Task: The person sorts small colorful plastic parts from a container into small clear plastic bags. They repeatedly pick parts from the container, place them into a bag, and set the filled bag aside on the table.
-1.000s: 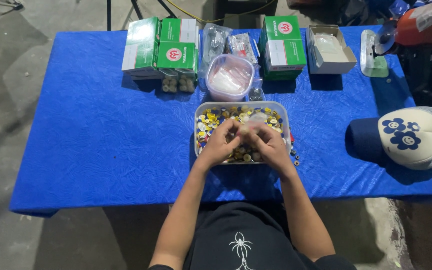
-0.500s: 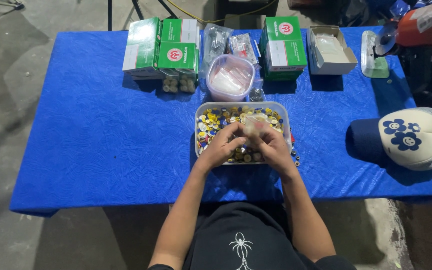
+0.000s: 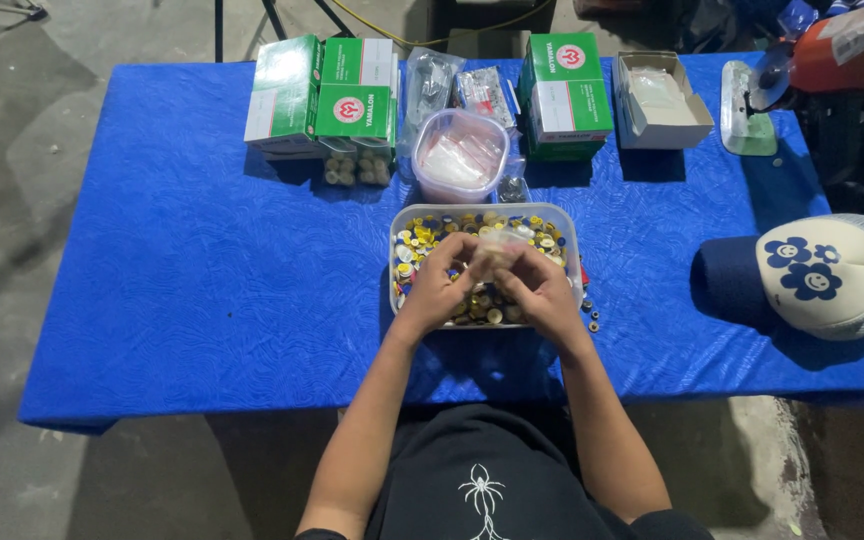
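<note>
While both hands have stayed over the tray (image 3: 572,232) through the last second, the small clear bag (image 3: 497,247) between them has come up a little and now sits higher, pinched at the fingertips. The left hand (image 3: 439,285) grips its near edge and the right hand (image 3: 535,287) closes on the other side, so both are grasping the bag, not loose. It looks as if the bag is being worked open or filled above the heap of coloured caps (image 3: 422,245) rather than set down.

A few caps (image 3: 589,312) lie spilled just beside the tray on the blue tabletop (image 3: 202,250). Behind it stand a round tub (image 3: 457,155) of bags, green boxes (image 3: 322,95) to the left, more green boxes (image 3: 564,95) and an open white box (image 3: 660,100) to the right. A flowered cap (image 3: 822,275) rests near the right edge. Bare concrete floor (image 3: 12,180) surrounds the table.
</note>
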